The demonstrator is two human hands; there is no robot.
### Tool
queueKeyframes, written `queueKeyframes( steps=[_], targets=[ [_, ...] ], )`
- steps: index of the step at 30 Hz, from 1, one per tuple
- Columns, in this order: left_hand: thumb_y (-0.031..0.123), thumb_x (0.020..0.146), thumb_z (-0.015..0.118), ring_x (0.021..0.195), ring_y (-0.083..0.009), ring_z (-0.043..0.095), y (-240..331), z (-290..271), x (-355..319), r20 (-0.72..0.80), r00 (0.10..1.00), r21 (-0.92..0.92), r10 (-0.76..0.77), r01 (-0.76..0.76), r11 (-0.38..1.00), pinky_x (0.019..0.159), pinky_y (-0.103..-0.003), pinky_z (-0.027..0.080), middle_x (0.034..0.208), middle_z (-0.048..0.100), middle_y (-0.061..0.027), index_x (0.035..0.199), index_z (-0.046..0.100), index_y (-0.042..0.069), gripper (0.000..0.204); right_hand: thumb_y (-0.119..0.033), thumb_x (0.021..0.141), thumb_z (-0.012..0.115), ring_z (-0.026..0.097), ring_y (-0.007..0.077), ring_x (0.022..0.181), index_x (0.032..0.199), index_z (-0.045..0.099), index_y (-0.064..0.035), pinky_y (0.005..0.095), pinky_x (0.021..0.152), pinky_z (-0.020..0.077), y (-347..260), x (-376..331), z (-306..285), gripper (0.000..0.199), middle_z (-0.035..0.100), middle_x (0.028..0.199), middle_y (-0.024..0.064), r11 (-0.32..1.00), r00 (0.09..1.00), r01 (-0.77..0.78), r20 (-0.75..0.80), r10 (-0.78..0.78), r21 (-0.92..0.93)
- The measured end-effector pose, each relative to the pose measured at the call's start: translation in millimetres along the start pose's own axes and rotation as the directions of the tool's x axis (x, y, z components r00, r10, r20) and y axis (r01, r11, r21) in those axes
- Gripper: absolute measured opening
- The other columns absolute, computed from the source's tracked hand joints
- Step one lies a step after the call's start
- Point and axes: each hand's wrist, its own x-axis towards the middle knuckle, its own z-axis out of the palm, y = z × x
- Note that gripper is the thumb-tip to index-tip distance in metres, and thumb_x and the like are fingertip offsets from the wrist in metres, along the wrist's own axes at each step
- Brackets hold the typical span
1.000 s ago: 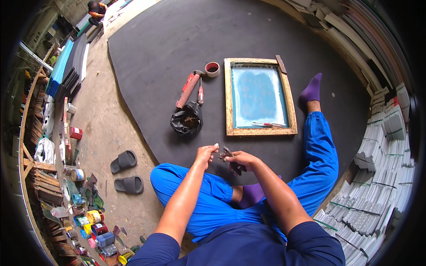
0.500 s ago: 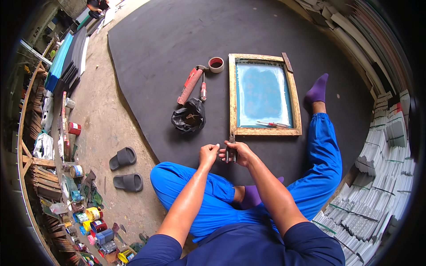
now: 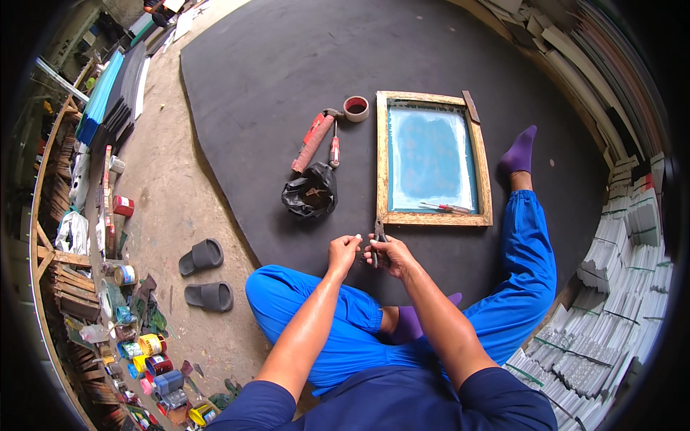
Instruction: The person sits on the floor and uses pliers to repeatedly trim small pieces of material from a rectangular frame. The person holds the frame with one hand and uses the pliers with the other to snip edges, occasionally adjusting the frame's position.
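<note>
My left hand [image 3: 344, 253] is closed in a pinch, thumb and index finger together; whatever it grips is too small to make out. Close beside it, my right hand [image 3: 392, 257] wraps round the handles of dark pliers [image 3: 379, 231], whose jaws point away from me toward the frame's near left corner. A wooden frame [image 3: 383, 158] with blue-and-white mesh [image 3: 430, 158] lies just beyond both hands. On its near edge rests a red-handled screwdriver [image 3: 447, 208]. To the left sits an open black plastic bag [image 3: 309, 194] with small brownish bits inside.
Beyond the bag lie a second screwdriver [image 3: 334, 149], a red hammer-like tool [image 3: 313, 142] and a tape roll [image 3: 356, 108]. A dark strip [image 3: 471, 108] lies at the frame's far right corner. Black sandals [image 3: 205, 257], paint cans [image 3: 152, 345] and bundled sheets [image 3: 575, 345] flank the dark mat [image 3: 287, 57].
My right hand's fingers have closed further round the pliers' handles, and the pliers have turned slightly. My left hand stays in its pinch close by. The whole view has shifted a little.
</note>
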Motion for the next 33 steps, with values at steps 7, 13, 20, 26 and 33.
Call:
queueKeyframes(
  steps=[7, 13, 20, 26, 33],
  targets=[
    [0.025, 0.094, 0.07, 0.065, -0.0091, 0.059, 2.1, 1.9, 7.0, 0.044, 0.999, -0.091, 0.023, -0.019, 0.996, 0.06, -0.028, 0.047, 0.071, 0.067, -0.0032, 0.09, 0.075, -0.001, 0.027, -0.015, 0.102, 0.055, 0.068, 0.0234, 0.081, 0.132, 0.055, -0.0074, 0.0349, 0.071, 0.0573, 6.2, 4.2, -1.7, 0.031, 0.068, 0.094, 0.0127, 0.998, 0.996, -0.021, 0.089, 0.016, 0.055],
    [0.022, 0.096, 0.067, 0.06, -0.0089, 0.059, 23.8, 7.1, 8.5, 0.135, 0.991, -0.23, -0.007, 0.039, 0.972, 0.051, -0.026, 0.048, 0.073, 0.064, -0.0027, 0.09, 0.07, -0.002, 0.025, -0.022, 0.108, 0.044, 0.071, 0.0341, 0.097, 0.138, 0.048, -0.0089, 0.0463, 0.082, 0.0594, 3.6, -1.9, 1.2, 0.033, 0.069, 0.112, 0.0193, 0.998, 0.997, 0.005, 0.077, -0.01, 0.061],
    [0.023, 0.096, 0.068, 0.058, -0.0064, 0.054, 8.0, 1.5, 8.1, 0.107, 0.994, -0.196, -0.017, 0.038, 0.98, 0.049, -0.023, 0.042, 0.073, 0.063, -0.0012, 0.094, 0.071, 0.0, 0.023, -0.027, 0.109, 0.04, 0.069, 0.0393, 0.104, 0.138, 0.046, -0.0108, 0.0492, 0.084, 0.0602, 5.1, 1.0, 0.4, 0.034, 0.066, 0.119, 0.0257, 0.996, 0.997, -0.03, 0.069, 0.024, 0.088],
    [0.024, 0.095, 0.068, 0.058, -0.0053, 0.051, 3.2, 3.3, 9.5, 0.088, 0.996, -0.181, 0.014, 0.002, 0.983, 0.049, -0.023, 0.039, 0.073, 0.063, -0.0006, 0.095, 0.074, 0.001, 0.024, -0.029, 0.108, 0.04, 0.069, 0.0395, 0.103, 0.137, 0.047, -0.011, 0.0491, 0.084, 0.0607, 7.3, 9.2, -6.2, 0.034, 0.065, 0.12, 0.0264, 0.981, 0.993, -0.079, 0.105, 0.061, 0.178],
    [0.025, 0.096, 0.067, 0.052, -0.0038, 0.044, -3.0, 4.0, 14.8, 0.072, 0.997, -0.132, 0.039, -0.029, 0.991, 0.046, -0.022, 0.032, 0.071, 0.063, 0.0012, 0.096, 0.075, 0.003, 0.023, -0.029, 0.106, 0.047, 0.066, 0.0236, 0.07, 0.113, 0.058, -0.0084, 0.0395, 0.059, 0.0551, 0.6, 16.0, -9.5, 0.024, 0.067, 0.085, 0.0118, 0.994, 0.994, -0.105, -0.044, 0.105, 0.003]
  ],
)
